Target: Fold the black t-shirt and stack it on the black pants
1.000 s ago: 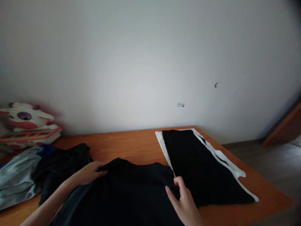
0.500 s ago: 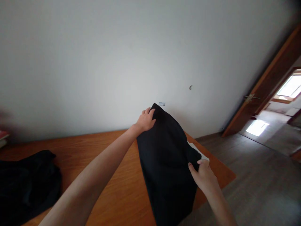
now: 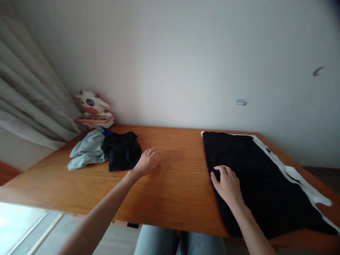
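Note:
My left hand [image 3: 147, 162] hovers over the tabletop, fingers stretched out and holding nothing. Just to its left lies a crumpled black garment [image 3: 123, 150], which the hand does not visibly hold. My right hand [image 3: 227, 182] is above the left edge of a black garment [image 3: 265, 187] spread flat on the right side of the table. Its fingers are apart and bent, with nothing in them; whether they touch the cloth I cannot tell. White cloth [image 3: 300, 182] shows along the right and far edges of the spread black garment.
The wooden table [image 3: 175, 205] stands against a pale wall. A grey garment [image 3: 90, 148] lies beside the crumpled black one, with a bit of blue cloth behind. A cow-shaped toy keyboard [image 3: 94, 109] stands at the back left by a curtain [image 3: 29, 95]. My legs [image 3: 159, 241] are under the near edge.
Both hands have let go of the black garment, which now lies flat at the right. My left hand has moved left toward the crumpled clothes. The view has swung left.

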The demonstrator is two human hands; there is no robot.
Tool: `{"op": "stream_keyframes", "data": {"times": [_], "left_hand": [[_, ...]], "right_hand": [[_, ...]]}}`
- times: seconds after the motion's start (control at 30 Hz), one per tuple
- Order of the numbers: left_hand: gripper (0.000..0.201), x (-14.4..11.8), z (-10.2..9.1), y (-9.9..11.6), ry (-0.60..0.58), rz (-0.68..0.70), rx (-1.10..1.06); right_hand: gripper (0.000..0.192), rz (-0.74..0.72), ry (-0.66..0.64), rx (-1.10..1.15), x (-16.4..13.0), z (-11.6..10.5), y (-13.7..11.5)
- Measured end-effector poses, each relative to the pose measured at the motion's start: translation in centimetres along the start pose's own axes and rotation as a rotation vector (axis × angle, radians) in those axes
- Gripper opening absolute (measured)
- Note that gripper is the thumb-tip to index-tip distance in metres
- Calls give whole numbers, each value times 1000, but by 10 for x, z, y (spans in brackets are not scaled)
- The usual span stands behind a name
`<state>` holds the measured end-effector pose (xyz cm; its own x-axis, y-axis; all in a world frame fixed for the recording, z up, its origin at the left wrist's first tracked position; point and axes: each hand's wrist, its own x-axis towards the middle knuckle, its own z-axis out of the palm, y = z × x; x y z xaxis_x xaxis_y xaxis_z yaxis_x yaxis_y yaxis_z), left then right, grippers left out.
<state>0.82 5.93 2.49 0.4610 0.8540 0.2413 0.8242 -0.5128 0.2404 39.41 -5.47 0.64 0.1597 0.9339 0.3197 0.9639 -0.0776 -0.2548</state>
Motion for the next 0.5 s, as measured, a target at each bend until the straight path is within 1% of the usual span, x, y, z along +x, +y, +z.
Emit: {"op": "stream_keyframes", "data": {"times": [0.03, 0.1, 0.17, 0.23, 0.27, 0.33, 0.5], "left_hand": [[39, -17, -4, -16, 34, -45, 9], [41, -49, -9, -37, 57, -108, 22], [40, -72, -10, -44, 53, -171, 22], [40, -85, -9, -43, 66, -231, 23], [41, -88, -8, -41, 75, -251, 26], [46, -91, -6, -37, 91, -283, 36], [59, -92, -4, -32, 141, -418, 73]], "right_hand": [[40, -64, -10, 29, 6, 10, -19], [49, -155, -48, 53, 13, 30, -55], [57, -182, -113, 16, 13, 47, -87], [59, -153, -169, -58, 7, 59, -110], [59, -132, -186, -95, 4, 63, -118], [60, -105, -190, -147, -3, 68, -126], [62, -115, -190, -152, -6, 68, -121]]}}
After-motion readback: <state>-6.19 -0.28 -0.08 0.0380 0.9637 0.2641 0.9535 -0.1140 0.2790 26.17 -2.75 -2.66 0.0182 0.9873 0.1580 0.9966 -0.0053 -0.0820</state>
